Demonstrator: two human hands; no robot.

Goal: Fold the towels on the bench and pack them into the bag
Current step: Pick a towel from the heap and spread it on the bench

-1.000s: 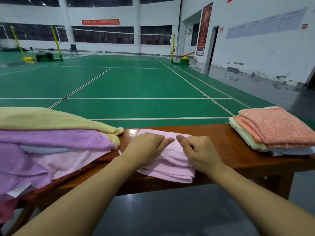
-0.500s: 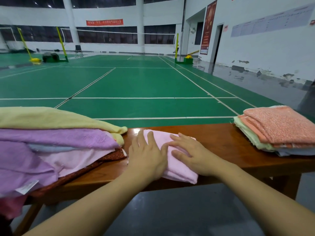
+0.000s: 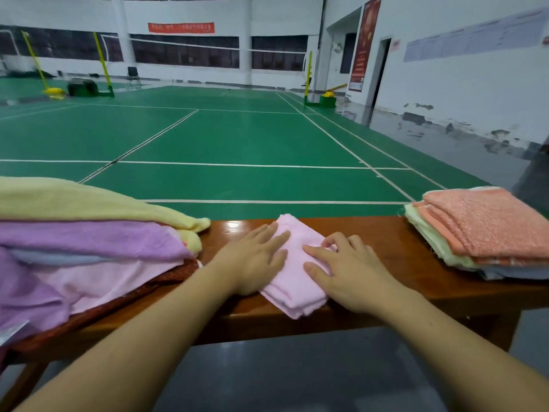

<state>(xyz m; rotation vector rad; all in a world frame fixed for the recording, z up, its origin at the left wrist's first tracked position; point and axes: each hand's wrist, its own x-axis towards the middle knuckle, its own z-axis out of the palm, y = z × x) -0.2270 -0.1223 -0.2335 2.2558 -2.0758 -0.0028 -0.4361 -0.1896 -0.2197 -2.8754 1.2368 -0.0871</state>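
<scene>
A small, pale pink terry towel [image 3: 292, 272], folded into a narrow oblong of several layers, lies at the middle of the glossy reddish-brown wooden bench [image 3: 383, 242]. Its long axis runs slantwise across the bench top: the far end points away and a little to the left, reaching nearly the back edge, while the near end points toward the person and to the right, and overhangs the front edge, where the stacked fold edges show as soft, rounded ridges. The nap looks fine and matte.

The left hand [image 3: 255, 260] lies flat on the towel's left flank, fingers straight and spread, palm partly on the bench. The right hand [image 3: 344, 272] presses on the right flank with fingers loosely bent, the thumb laid across the pink cloth; neither hand grips anything.

To the left, on the same bench, sits a loose heap of unfolded towels [image 3: 89, 251]: a pale yellow one on top, then fuzzy lilac, a strip of grey-blue, light pink, and a coarse rust-red one at the bottom, all draped and rumpled, well apart from the folded piece. To the right a neat stack of folded towels [image 3: 487, 230] rests near the bench end, a nubbly salmon-orange one uppermost, above pale green and light blue layers. Beyond the bench stretches a green court floor [image 3: 237, 138] with white lines.
</scene>
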